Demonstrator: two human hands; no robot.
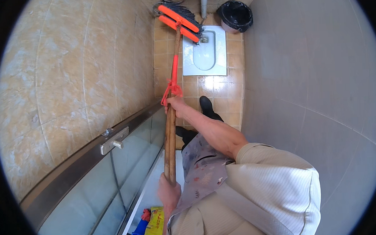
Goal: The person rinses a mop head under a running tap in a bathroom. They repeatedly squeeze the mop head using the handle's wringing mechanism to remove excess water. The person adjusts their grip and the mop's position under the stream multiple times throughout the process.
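Observation:
I hold a long wooden broom handle (170, 135) with both hands. My left hand (169, 191) grips its near end, low in the picture. My right hand (176, 104) grips it further along, just below a knot of red cord (171, 90). The handle's far part is orange and ends in an orange brush head with dark bristles (180, 18). The brush head rests on the tiled floor at the left edge of a white squat toilet pan (206, 52).
A black-lined waste bin (235, 16) stands beyond the pan at the right. A tiled wall runs on the left, a grey wall on the right. A glass door with a metal latch (114, 141) stands at my left. Bottles and a yellow packet (154, 223) lie below.

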